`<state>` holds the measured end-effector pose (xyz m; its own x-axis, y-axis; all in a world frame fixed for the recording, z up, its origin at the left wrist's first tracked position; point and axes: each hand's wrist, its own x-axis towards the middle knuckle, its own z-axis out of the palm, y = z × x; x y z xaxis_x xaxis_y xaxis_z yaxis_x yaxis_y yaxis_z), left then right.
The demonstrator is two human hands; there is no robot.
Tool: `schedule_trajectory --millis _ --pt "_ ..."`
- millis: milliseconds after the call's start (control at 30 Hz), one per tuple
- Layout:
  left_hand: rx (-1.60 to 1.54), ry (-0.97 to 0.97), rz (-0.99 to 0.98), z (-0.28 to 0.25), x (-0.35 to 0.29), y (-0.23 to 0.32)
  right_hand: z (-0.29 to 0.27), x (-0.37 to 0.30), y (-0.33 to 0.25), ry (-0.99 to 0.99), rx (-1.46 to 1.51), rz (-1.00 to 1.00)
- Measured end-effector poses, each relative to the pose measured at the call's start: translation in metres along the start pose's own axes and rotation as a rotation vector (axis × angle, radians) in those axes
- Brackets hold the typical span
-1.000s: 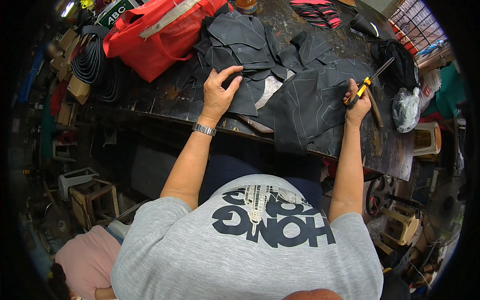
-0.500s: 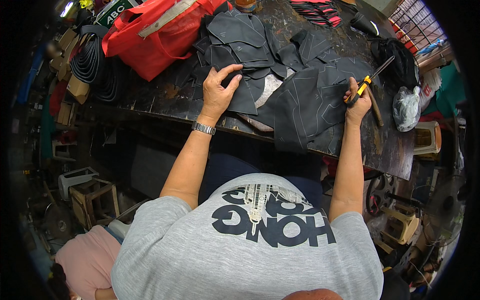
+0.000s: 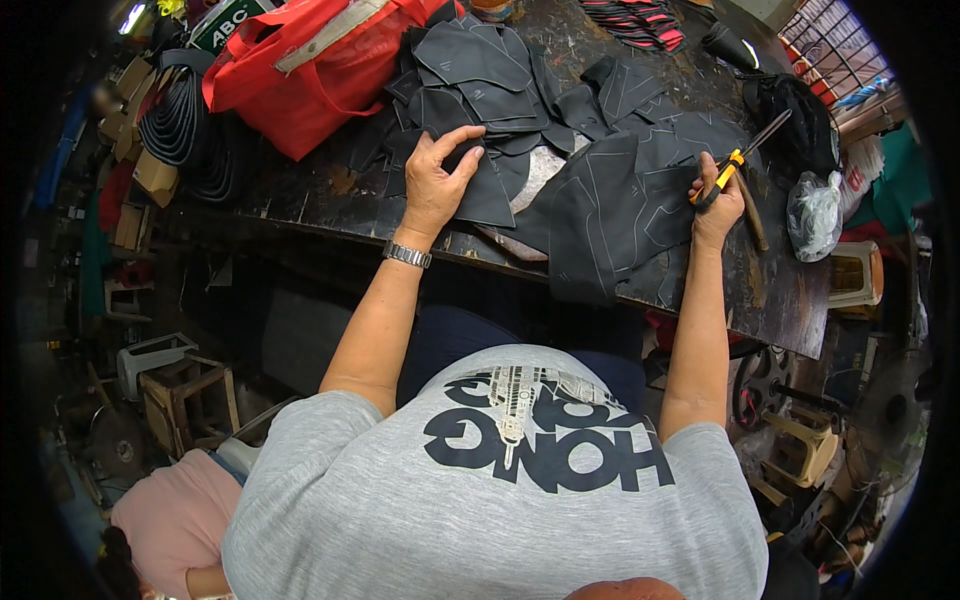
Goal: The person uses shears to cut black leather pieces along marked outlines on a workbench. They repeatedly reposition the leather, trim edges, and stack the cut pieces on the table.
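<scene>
Yellow-and-black-handled scissors (image 3: 735,160) are gripped in my right hand (image 3: 718,205), their blades pointing away to the far right. That hand is at the right edge of a large black sheet (image 3: 590,225) marked with pale outlines, which hangs over the table's near edge. My left hand (image 3: 437,188), with a metal watch at the wrist, rests over cut black pieces (image 3: 488,195). Its thumb and index finger curve with a gap between them, and nothing shows in the gap; the other fingers are partly hidden. Beyond it lies a heap of cut black pieces (image 3: 470,55) with chalk-like lines.
A red bag (image 3: 300,90) stands on the dark worn table (image 3: 300,205) at the far left, beside rolled black material (image 3: 185,130). Red-and-black strips (image 3: 640,25) lie at the back. Right of the scissors are a wooden stick (image 3: 752,215), a plastic bag (image 3: 815,215) and a black bag (image 3: 795,120).
</scene>
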<state>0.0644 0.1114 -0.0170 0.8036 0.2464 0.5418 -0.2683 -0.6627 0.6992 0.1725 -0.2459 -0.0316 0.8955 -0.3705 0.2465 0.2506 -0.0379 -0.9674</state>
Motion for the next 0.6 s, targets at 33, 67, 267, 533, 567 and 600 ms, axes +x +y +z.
schedule_trajectory --millis 33,67,267,533,567,600 --pt "-0.008 0.003 0.010 -0.0004 -0.0002 0.0005 0.0001 -0.0001 -0.0001 0.000 0.001 -0.001" --pt "-0.008 0.005 0.013 -0.0005 -0.0003 0.0010 0.0000 -0.0002 -0.0001 -0.002 0.001 0.000" --pt "-0.031 0.035 0.047 -0.0001 0.0009 0.0027 -0.0004 -0.0004 -0.0002 0.000 -0.013 -0.004" --pt "-0.031 0.038 0.063 0.0006 0.0012 0.0017 -0.0010 -0.0002 -0.0002 -0.004 -0.008 0.002" --pt "-0.025 0.035 0.057 0.0003 0.0011 0.0017 -0.0012 0.0001 -0.0001 -0.004 -0.007 0.006" --pt "-0.014 0.029 0.051 -0.0001 0.0011 0.0017 -0.0014 0.0003 -0.0001 -0.006 -0.007 0.007"
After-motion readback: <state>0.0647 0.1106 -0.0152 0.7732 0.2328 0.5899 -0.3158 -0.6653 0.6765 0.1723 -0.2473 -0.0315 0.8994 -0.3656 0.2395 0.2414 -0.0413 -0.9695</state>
